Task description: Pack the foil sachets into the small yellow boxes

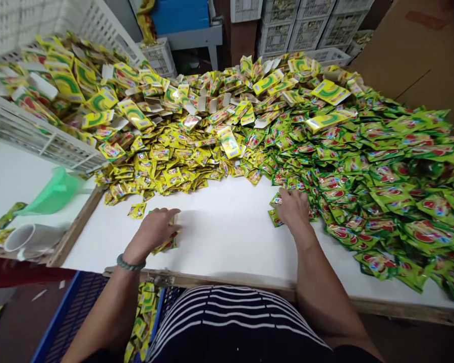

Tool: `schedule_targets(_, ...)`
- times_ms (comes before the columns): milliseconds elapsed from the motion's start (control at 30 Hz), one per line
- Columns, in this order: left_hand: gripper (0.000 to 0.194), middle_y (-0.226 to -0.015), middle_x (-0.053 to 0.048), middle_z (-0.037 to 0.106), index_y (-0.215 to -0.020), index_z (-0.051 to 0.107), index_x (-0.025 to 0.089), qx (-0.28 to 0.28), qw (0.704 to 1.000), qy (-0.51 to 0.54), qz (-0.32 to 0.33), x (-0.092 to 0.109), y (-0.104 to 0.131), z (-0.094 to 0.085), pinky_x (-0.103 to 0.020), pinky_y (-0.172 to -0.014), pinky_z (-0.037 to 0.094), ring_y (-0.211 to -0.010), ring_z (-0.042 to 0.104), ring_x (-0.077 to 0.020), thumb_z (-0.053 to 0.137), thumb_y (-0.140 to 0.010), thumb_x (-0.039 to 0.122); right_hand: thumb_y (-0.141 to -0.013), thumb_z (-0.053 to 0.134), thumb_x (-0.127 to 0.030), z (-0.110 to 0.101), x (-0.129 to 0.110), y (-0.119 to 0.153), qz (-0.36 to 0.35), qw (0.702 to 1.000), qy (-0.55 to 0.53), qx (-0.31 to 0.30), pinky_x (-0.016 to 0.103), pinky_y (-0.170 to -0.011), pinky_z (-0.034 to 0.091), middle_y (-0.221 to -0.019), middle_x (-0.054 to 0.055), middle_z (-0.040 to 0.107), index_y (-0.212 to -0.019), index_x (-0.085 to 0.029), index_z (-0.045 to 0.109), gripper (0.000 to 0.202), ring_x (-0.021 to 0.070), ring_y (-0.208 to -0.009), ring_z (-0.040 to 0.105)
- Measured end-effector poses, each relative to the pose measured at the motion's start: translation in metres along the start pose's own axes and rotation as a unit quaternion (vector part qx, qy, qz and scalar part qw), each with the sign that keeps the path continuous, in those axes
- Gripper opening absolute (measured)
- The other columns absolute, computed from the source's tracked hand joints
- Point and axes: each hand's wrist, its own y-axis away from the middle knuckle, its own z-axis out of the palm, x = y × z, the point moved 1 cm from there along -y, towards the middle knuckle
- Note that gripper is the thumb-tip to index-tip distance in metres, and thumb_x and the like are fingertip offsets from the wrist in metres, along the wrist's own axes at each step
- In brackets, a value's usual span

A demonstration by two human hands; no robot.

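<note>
My left hand (157, 231) lies palm down on the white table (227, 232), closed over a few yellow sachets (166, 245) that stick out under the fingers. My right hand (293, 206) rests at the near edge of a big heap of green sachets (393, 176), fingers spread on some of them. One green sachet (274, 218) lies just left of that hand. A wide heap of yellow sachets (166, 161) covers the table beyond my left hand. A lone yellow sachet (136, 210) sits close to it.
Folded yellow-green cartons (327, 92) are piled at the back and in a white crate (41, 136) on the left. A green scoop (53, 194) and a white cup (26, 238) lie on the left table. A blue crate (83, 302) holding packets stands below.
</note>
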Motion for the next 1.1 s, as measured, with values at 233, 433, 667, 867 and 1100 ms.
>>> schedule_targets(233, 0.033, -0.114, -0.011, 0.069, -0.115, 0.064, 0.016, 0.097, 0.981, 0.060, 0.155, 0.103, -0.091, 0.016, -0.035, -0.091, 0.046, -0.106, 0.062, -0.0255, 0.050, -0.086, 0.025, -0.086, 0.051, -0.019, 0.007, -0.007, -0.005, -0.039, 0.999, -0.021, 0.001, 0.034, -0.078, 0.043, -0.102, 0.014, 0.069, -0.109, -0.016, 0.067, 0.028, 0.0275, -0.099, 0.060)
schedule_targets(433, 0.056, -0.123, -0.023, 0.061, -0.124, 0.053, 0.004, 0.092, 0.980, -0.011, 0.175, 0.183, -0.188, 0.051, -0.040, -0.101, 0.039, -0.120, 0.053, -0.0323, 0.056, -0.085, 0.043, -0.087, 0.053, -0.023, 0.003, -0.010, -0.006, -0.048, 0.999, -0.006, 0.005, 0.035, -0.079, 0.043, -0.103, 0.013, 0.069, -0.106, -0.017, 0.068, 0.025, 0.0266, -0.100, 0.059)
schedule_targets(667, 0.056, -0.129, -0.022, 0.058, -0.131, 0.048, 0.006, 0.068, 0.978, -0.022, 0.195, 0.178, -0.153, 0.080, -0.038, -0.100, 0.040, -0.120, 0.053, -0.0296, 0.053, -0.089, 0.042, -0.092, 0.042, -0.021, -0.002, -0.019, -0.005, -0.060, 0.996, -0.071, 0.016, 0.033, -0.085, 0.040, -0.106, 0.014, 0.066, -0.110, -0.016, 0.066, 0.030, 0.0253, -0.100, 0.056)
schedule_targets(867, 0.042, -0.114, -0.016, 0.067, -0.128, 0.054, 0.014, 0.019, 0.988, 0.023, 0.154, 0.160, -0.079, 0.078, -0.036, -0.085, 0.046, -0.107, 0.061, -0.0283, 0.049, -0.091, 0.031, -0.089, 0.056, -0.033, 0.008, -0.035, 0.002, -0.086, 0.992, -0.085, -0.046, 0.038, -0.089, 0.037, -0.114, 0.014, 0.062, -0.103, -0.018, 0.069, 0.025, 0.0294, -0.112, 0.049)
schedule_targets(1100, 0.038, -0.099, -0.015, 0.067, -0.109, 0.061, 0.013, 0.099, 0.987, 0.125, 0.011, 0.141, -0.078, 0.071, -0.037, -0.081, 0.045, -0.094, 0.061, -0.0283, 0.053, -0.088, 0.044, -0.087, 0.055, -0.026, 0.014, -0.030, 0.002, -0.118, 0.982, -0.115, -0.088, 0.036, -0.087, 0.034, -0.099, 0.010, 0.067, -0.079, -0.017, 0.066, 0.016, 0.0252, -0.101, 0.053)
